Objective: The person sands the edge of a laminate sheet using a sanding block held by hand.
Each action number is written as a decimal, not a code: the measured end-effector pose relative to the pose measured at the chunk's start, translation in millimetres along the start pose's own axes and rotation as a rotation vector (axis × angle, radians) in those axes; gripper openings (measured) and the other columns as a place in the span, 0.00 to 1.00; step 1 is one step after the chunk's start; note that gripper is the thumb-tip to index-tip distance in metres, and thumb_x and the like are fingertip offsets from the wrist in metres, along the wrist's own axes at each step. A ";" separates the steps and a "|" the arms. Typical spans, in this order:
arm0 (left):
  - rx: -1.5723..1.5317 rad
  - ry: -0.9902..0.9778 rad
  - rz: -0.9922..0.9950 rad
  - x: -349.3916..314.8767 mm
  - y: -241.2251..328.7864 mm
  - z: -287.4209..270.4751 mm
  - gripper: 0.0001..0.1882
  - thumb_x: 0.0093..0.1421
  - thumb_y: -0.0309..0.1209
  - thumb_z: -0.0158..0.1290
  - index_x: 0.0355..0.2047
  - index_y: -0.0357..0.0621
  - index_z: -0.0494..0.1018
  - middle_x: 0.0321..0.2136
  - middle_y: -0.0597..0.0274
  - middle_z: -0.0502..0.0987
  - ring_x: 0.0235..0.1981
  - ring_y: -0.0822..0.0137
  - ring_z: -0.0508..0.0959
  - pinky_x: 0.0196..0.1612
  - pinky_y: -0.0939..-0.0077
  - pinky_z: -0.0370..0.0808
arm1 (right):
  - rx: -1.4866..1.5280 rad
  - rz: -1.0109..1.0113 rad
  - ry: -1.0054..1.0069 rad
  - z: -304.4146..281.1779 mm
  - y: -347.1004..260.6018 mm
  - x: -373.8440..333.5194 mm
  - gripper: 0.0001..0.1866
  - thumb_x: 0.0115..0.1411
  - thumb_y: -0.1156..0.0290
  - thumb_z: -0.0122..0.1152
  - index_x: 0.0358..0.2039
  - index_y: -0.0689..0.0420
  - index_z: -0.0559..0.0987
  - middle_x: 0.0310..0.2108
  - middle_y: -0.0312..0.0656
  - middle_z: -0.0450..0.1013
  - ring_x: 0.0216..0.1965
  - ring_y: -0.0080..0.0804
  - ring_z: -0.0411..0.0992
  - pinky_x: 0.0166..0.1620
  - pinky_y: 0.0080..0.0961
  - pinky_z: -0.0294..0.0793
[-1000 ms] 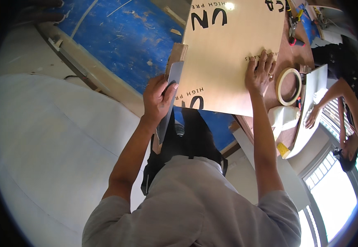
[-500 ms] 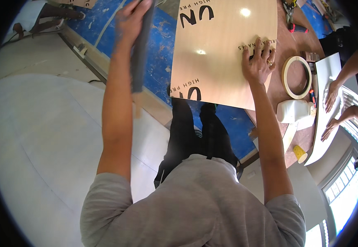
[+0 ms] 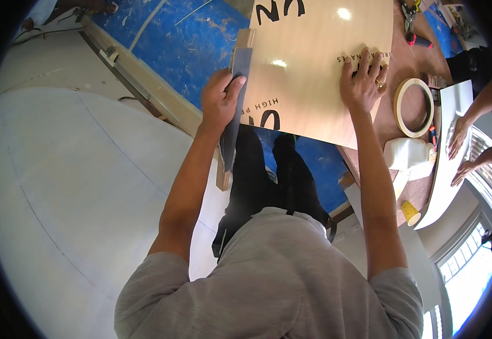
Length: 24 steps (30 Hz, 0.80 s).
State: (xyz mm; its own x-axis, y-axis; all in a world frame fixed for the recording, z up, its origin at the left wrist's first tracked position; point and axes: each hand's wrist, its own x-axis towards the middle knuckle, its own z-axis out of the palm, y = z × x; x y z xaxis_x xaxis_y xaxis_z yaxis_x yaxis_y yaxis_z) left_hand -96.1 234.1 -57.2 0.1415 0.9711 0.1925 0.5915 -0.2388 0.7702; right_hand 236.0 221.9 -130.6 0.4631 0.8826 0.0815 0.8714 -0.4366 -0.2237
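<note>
- Left hand [image 3: 219,104] is closed around a long sanding block [image 3: 233,101]: a wooden bar with dark abrasive on its face, fingers wrapped over the top, thumb on the near side.
- The block lies along the left edge of a tan laminate sheet [image 3: 313,73], touching it. Its far end reaches past the hand; its near end hangs below the sheet's near left corner.
- Right hand [image 3: 363,79] lies flat on the sheet near its right edge, fingers spread wide, palm pressing down. It holds nothing; a ring shows on 1 finger.
- The sheet rests on a blue work surface [image 3: 172,39], glossy face up, dark lettering on it. Its near edge overhangs the person's dark trousers.
- Judgement on progress: the edge work looks under way, not finished. The block sits about mid-length on the left edge. Whether that edge is smooth cannot be told from this view. The other 3 edges show no contact from either hand.
- Right of the sheet, on a brown bench [image 3: 412,62]: a roll of tape [image 3: 414,107], a white plastic jug [image 3: 407,153], a yellow cup [image 3: 410,212] nearer.
- Far right: another person's 2 hands [image 3: 462,150] rest on a white board [image 3: 448,169], well apart from the sheet.
</note>
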 end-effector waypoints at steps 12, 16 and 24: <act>-0.013 -0.150 -0.152 46.7 -8.6 -93.4 0.15 0.68 0.38 0.58 0.37 0.35 0.79 0.30 0.62 0.79 0.31 0.74 0.75 0.34 0.71 0.71 | -0.005 -0.004 -0.059 -1.9 0.1 2.9 0.41 0.68 0.31 0.41 0.74 0.40 0.61 0.78 0.48 0.45 0.78 0.60 0.40 0.69 0.71 0.47; -0.155 -0.185 -0.120 -54.9 -48.3 -69.6 0.16 0.67 0.30 0.59 0.52 0.36 0.80 0.38 0.58 0.82 0.38 0.70 0.78 0.45 0.74 0.75 | 0.023 -0.012 -0.097 -11.2 0.8 1.1 0.42 0.67 0.29 0.41 0.74 0.39 0.61 0.78 0.47 0.46 0.78 0.57 0.39 0.70 0.69 0.47; 0.095 -0.188 0.464 -12.8 -43.3 -29.6 0.14 0.62 0.28 0.63 0.48 0.40 0.82 0.47 0.48 0.81 0.40 0.49 0.80 0.45 0.54 0.76 | -0.026 -0.030 -0.045 -2.1 9.0 4.0 0.42 0.66 0.29 0.44 0.75 0.36 0.60 0.78 0.45 0.47 0.79 0.51 0.39 0.72 0.66 0.45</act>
State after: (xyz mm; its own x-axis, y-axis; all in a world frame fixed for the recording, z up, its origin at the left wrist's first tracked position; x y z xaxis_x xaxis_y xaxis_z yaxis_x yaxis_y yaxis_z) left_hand -147.0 231.9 -75.0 0.5414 0.7491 0.3819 0.5006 -0.6521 0.5693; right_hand 246.0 221.2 -130.3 0.4290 0.9023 0.0436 0.8891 -0.4132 -0.1967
